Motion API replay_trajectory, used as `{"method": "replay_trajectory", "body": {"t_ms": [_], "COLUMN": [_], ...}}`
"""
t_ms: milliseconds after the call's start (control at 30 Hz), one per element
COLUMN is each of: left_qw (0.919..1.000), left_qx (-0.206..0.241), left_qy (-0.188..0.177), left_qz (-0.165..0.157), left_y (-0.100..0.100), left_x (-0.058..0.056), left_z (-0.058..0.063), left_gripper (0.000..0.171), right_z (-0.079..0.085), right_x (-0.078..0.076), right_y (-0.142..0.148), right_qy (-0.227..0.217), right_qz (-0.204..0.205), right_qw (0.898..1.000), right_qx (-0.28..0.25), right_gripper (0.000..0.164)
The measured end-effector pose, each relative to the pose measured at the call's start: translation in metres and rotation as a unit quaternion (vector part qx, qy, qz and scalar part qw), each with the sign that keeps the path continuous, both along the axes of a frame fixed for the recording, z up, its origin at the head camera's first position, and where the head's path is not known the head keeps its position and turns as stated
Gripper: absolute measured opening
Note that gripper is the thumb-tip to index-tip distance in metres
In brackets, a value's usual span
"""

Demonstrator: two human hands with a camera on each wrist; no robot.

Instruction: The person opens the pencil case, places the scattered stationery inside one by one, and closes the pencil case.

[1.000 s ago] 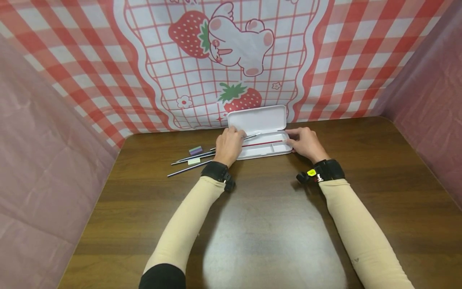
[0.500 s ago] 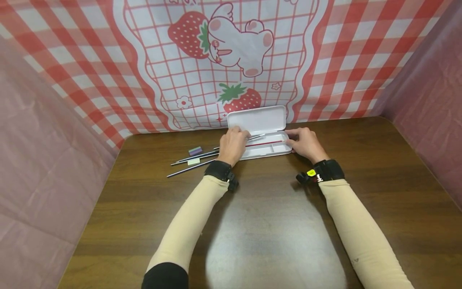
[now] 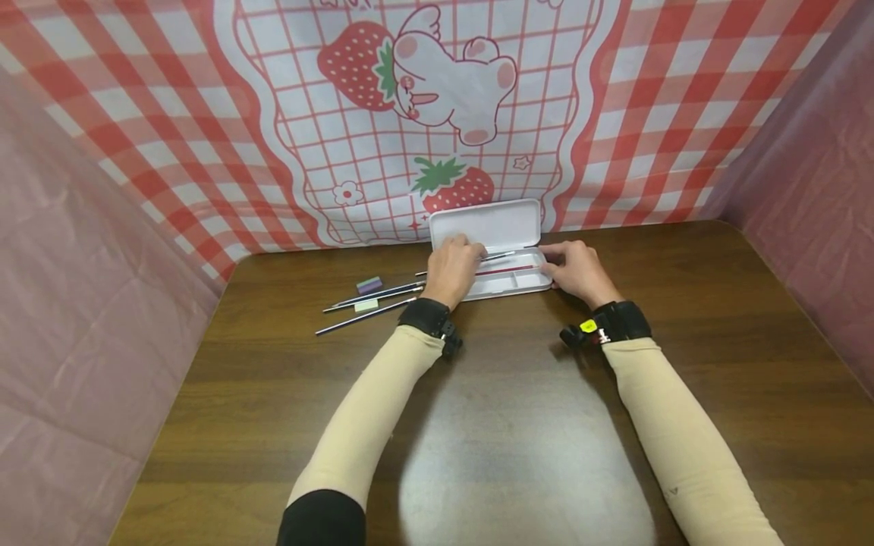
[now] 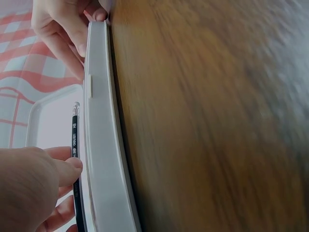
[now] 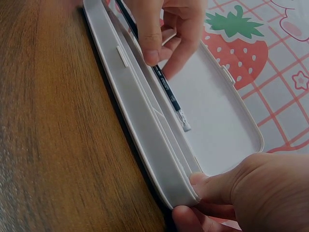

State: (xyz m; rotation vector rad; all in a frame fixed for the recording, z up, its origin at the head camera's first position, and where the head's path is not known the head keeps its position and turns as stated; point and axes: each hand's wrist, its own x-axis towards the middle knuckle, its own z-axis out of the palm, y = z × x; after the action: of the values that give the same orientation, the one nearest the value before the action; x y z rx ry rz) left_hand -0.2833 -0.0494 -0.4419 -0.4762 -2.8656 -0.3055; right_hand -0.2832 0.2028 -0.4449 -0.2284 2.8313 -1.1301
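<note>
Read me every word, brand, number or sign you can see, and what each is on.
No text reads clearly.
Black pencil in the left hand: white lettering, too small and blurred to read.
Yellow tag beside the right wristband: any marking too small to read.
Right sleeve: small triangle-like sign, no word.

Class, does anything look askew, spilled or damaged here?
Nothing looks spilled or damaged. The loose pencils lie slanted on the table, left of the open case, looking untidy because they aren't all parallel.
</note>
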Motion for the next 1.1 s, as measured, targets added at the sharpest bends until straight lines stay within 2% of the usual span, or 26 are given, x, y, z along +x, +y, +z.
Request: {"method": "replay_trajectory", "body": {"t_ms": [100,233,367,433,667,933,1100], "left_qw": [0.9999,0.9995,0.9996,0.9996,0.9993,0.9987,0.9985], "left_qx": [0.009,0.024,0.006,-0.002,-0.013,-0.016,-0.021], "left_qy": [0.006,0.011,0.015,0.01,-0.01,-0.022,-0.016], "left_qz": [-0.003,-0.014,-0.023,-0.026,-0.033,-0.042,-0.047], "left_y": [0.003,0.008,0.013,0.016,0.026,0.029,0.034], "left_x": [-0.011,-0.033,-0.048,-0.051,-0.047,-0.051,-0.051], "left_z": [-0.012,-0.037,-0.049,-0.049,-0.037,-0.038,-0.041], "left_gripper": [0.023,0.023,0.024,0.025,0.029,0.027,0.028], "right_z": [0.0,0.001,0.001,0.001,0.0,0.001,0.001], "right_x": [0.0,-0.001,-0.001,-0.002,-0.003,-0.001,-0.001], "right_y": [0.0,0.0,0.0,0.0,0.0,0.0,-0.001], "right_qy": [0.001,-0.003,-0.009,-0.008,0.0,-0.002,0.01], "right_qz": [0.001,0.0,-0.001,-0.001,0.001,-0.001,-0.002], "right_qw": [1.0,1.0,1.0,1.0,1.0,1.0,1.0], "right_qx": [-0.002,-0.002,-0.002,-0.003,-0.003,-0.005,0.001], "right_gripper": [0.046,0.047,0.047,0.047,0.046,0.046,0.045]}}
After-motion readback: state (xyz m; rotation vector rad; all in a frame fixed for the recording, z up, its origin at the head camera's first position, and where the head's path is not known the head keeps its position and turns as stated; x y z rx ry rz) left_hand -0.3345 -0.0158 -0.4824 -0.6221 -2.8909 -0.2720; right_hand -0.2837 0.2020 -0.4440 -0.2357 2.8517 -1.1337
